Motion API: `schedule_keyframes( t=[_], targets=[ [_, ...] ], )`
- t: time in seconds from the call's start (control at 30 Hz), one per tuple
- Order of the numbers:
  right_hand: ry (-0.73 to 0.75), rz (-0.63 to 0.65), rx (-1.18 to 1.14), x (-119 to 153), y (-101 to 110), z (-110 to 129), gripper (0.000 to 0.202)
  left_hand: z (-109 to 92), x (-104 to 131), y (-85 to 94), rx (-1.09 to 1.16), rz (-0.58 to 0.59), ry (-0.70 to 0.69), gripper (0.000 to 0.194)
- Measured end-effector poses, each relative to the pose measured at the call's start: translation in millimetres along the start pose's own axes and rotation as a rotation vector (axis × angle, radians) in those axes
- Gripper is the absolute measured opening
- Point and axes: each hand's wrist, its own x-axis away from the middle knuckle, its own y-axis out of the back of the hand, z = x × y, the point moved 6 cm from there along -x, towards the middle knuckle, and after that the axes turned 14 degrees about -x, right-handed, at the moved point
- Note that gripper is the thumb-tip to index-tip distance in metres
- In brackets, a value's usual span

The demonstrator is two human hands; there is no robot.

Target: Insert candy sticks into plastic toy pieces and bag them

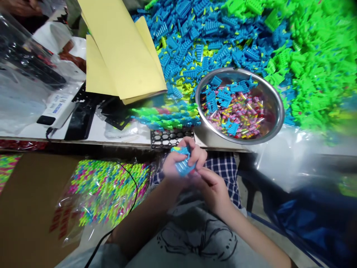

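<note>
A small blue plastic piece (184, 163) with a yellow-green tip is held in my left hand (178, 160), the fingers curled around it above my lap. Close against its lower right side is my right hand (213, 184), with thumb and fingers pinched near a small reddish bit; what they grip is too small and blurred to name. Beyond my hands, a metal bowl (279, 108) at the table edge holds small pink and yellow pieces with several blue pieces on top. Left of the bowl lies a row of green and blue pieces (167, 116) by a black perforated mat (170, 137).
Heaps of blue pieces (181, 48) and green pieces (320, 67) cover the back of the table. Yellow sheets (119, 52), a white power strip (60, 106) and clear plastic lie left. Below are a cardboard box (30, 208), a bag of colourful pieces (108, 190) and a black cable.
</note>
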Motion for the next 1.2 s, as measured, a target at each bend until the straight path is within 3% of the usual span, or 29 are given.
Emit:
schedule_keyframes(
  t=[0.17,0.4,0.6,0.83,1.0,1.2],
  targets=[
    [-0.067,-0.007,-0.056,-4.1,-2.6,-1.3,0.024,-6.5,-4.4,-0.2,-0.063,0.026,-0.061,0.012],
    [0.064,-0.032,0.166,-10.8,-9.9,11.6,0.022,-1.7,-8.4,9.9,0.101,-0.062,-0.074,0.010],
    [0.064,-0.040,0.263,-14.8,-15.7,12.4,0.024,-15.6,-4.3,20.3,-0.054,-0.128,-0.213,0.012],
    [-0.034,0.123,0.081,-25.5,-19.6,3.4,0.023,-7.8,-4.7,24.7,0.135,-0.137,-0.055,0.010],
    [0.104,0.049,0.173,-22.9,-20.0,7.1,0.022,-14.5,-1.4,24.7,0.090,-0.170,-0.164,0.012],
    [0.294,0.137,0.209,-14.9,-23.2,17.5,0.020,-29.2,5.8,11.9,-0.032,-0.102,-0.250,0.013]
  ],
)
